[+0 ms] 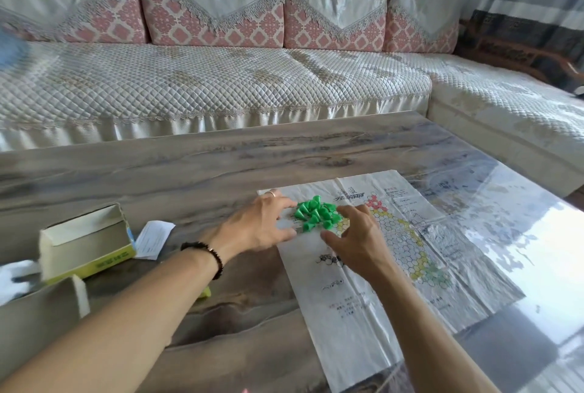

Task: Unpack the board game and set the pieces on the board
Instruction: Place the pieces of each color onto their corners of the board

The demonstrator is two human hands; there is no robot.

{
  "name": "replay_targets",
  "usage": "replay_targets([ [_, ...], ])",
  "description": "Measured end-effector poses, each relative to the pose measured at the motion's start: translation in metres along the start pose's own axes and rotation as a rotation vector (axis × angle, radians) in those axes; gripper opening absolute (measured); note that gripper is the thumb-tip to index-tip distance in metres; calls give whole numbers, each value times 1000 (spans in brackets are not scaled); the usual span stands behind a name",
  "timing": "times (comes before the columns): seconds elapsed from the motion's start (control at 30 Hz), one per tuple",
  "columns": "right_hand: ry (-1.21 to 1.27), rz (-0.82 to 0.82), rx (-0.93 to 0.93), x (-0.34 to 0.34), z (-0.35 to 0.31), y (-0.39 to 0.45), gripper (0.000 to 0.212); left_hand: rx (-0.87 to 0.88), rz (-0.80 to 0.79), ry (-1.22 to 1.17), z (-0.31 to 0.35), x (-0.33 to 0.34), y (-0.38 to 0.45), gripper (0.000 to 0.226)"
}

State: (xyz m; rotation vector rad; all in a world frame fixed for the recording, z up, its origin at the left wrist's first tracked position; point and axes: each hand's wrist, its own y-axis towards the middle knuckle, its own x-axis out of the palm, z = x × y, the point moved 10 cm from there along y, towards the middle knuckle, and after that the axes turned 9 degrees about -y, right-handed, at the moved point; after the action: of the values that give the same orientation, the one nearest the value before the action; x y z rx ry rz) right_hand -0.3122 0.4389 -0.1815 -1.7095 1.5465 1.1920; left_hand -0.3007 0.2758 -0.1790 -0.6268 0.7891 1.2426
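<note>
Nearest me, my two forearms reach out over the table [221, 155]; by my left elbow lies the box lid [38, 313], and just beyond it the open box [85, 241] with a folded slip of paper [155, 239] beside it; my left wrist carries a dark bead bracelet [208, 255].

Further out lies the board [357, 323], a thin paper sheet spread flat, creased from folding, with a honeycomb of coloured cells printed on it; it will slide or wrinkle easily, I judge, so I would press on it rather than drag it.

My left hand [259, 223] has its fingers spread and loosely straight, touching the left edge of the heap of green pieces [316, 214]; my right hand [355, 234] is likewise spread and relaxed at the heap's right side; neither hand grips anything; together they bracket the pile.

The pieces sit in a jumble on the far-left part of the board, partly over the yellow cells; they look like small hard plastic cones, light and smooth, likely to roll or scatter; each is best pinched near its narrow top between thumb and forefinger and stood on its wide base.

Beyond the table stands the sofa [205, 86] with its quilted cover.
</note>
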Motion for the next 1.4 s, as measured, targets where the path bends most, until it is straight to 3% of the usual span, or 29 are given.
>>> replay_targets([
  [0.2, -68, -1, -145, -9, -66, -58, 51, 75, 97, 126, 2, -33, -104, 63],
  [0.3, -84, -20, -254, 0, -112, -93, 46, 42, 112, 98, -14, -45, -157, 70],
  [0.47, -74, -123, -399, 28, -181, -144, 37, -47, 169, 56, -48, -58, -238, 61],
  [0.53, -65, -159, -437, 41, -198, -159, 32, -92, 144, 52, -61, -58, -264, 50],
  [0.63, -52, -232, -471, 59, -213, -179, 35, -123, 22, 37, -69, -44, -290, 57],
  [0.77, -63, -315, -448, 73, -218, -194, 37, -136, -80, -23, -64, -21, -298, 55],
  [0.9, -54, -313, -408, 76, -209, -196, 31, -54, -58, -30, -56, -14, -293, 20],
  [1.0, -31, -300, -391, 76, -200, -195, 30, -50, 1, -12, -57, -16, -288, 8],
  [1.07, -12, -288, -396, 74, -199, -193, 30, -63, 71, -8, -60, -21, -284, 7],
  [1.23, 174, -244, -305, 56, -196, -180, 15, -75, 337, -248, -56, -48, -264, 18],
  [1.4, 324, -165, -234, 40, -180, -153, 7, 17, 387, -310, -26, -54, -225, 19],
])
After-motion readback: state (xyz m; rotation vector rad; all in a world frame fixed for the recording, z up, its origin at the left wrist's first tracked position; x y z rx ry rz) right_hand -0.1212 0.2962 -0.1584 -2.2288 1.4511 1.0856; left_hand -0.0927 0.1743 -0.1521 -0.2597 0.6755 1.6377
